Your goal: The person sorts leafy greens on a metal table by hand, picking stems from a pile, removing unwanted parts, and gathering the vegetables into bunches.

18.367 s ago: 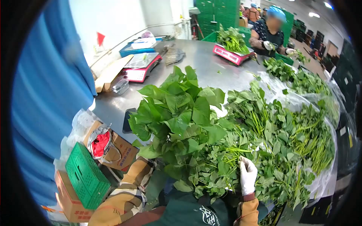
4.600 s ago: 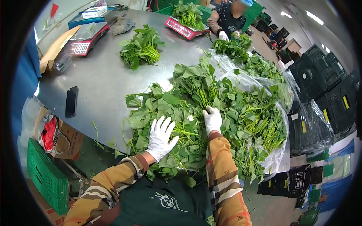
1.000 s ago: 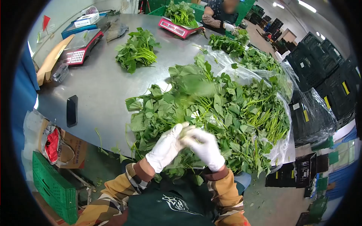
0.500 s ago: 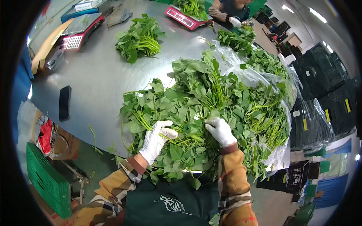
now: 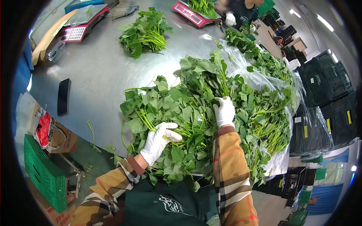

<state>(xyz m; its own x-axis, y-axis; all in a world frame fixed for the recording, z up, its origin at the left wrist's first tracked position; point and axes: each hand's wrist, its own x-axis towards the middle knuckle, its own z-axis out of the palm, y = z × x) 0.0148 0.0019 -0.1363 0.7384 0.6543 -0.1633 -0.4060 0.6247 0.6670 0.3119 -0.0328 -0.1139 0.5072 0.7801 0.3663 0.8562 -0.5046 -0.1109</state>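
Observation:
A broad heap of leafy green stems [image 5: 181, 109] covers the near part of the metal table. My left hand [image 5: 158, 142], in a white glove, is closed around a small bunch of stems [image 5: 145, 117] at the heap's left side. Farther up and to the right, my gloved right hand [image 5: 225, 112] has its fingers bent down at the cut ends of an upright bundle of greens [image 5: 201, 73]. Its fingertips are partly hidden among the leaves, so what it pinches there is unclear.
A sorted bunch of greens [image 5: 145, 34] lies toward the back. Red scales [image 5: 196, 14] and another scale [image 5: 75, 32] stand behind. A black phone [image 5: 64, 96] rests at the left. Plastic film [image 5: 241, 64] lies under the right-hand greens. A co-worker [image 5: 241, 13] stands across the table.
My right hand has moved up and away, from the middle of the heap to the upright bundle's stem ends. My left hand keeps its grip nearly in place. The view has shifted slightly.

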